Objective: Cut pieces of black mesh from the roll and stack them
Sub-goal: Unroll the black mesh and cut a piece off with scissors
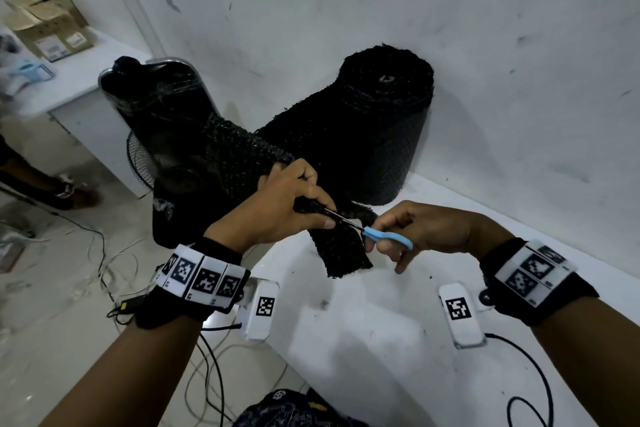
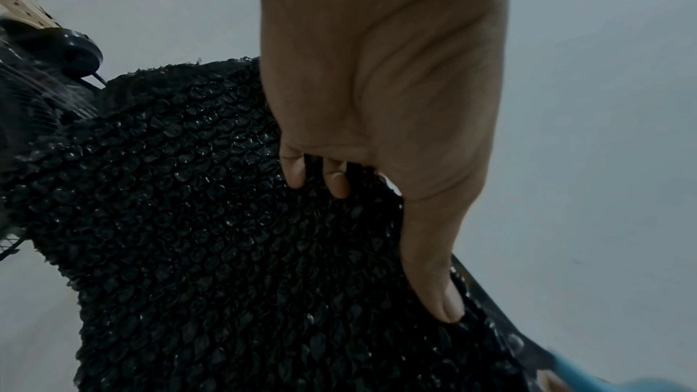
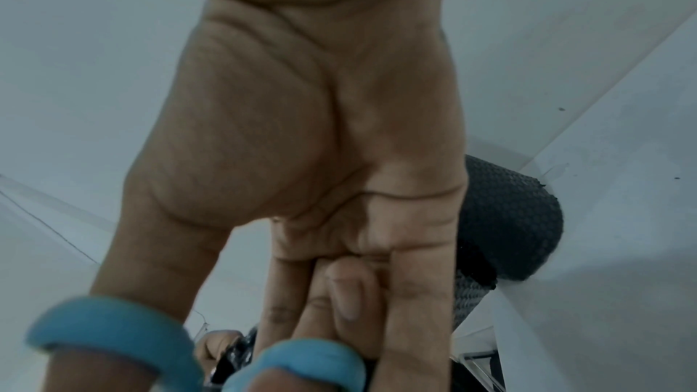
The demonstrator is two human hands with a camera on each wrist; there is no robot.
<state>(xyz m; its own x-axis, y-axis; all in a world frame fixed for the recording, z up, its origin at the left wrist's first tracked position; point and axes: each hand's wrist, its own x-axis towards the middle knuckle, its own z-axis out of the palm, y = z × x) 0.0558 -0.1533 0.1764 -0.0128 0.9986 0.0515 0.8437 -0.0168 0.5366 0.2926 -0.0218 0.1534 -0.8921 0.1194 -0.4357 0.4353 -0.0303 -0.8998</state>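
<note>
Head view: the roll of black mesh leans on the white table against the wall, at the table's far edge, and a strip of mesh runs from it toward the table's left edge. The left hand grips this strip, fingers and thumb curled round its bunched edge; in the left wrist view the thumb presses along the mesh while two fingertips curl in from behind. The right hand holds blue-handled scissors, thumb and a finger through the blue loops, the blades entering the strip just beside the left thumb. Both wrists carry bands with square black-and-white code markers. Beyond the table's left edge stands a black wire fan with a plastic-wrapped dark bundle above it. Cables trail over the floor. On a second white table at the far left sit cardboard boxes with white labels, the print too small to read.
</note>
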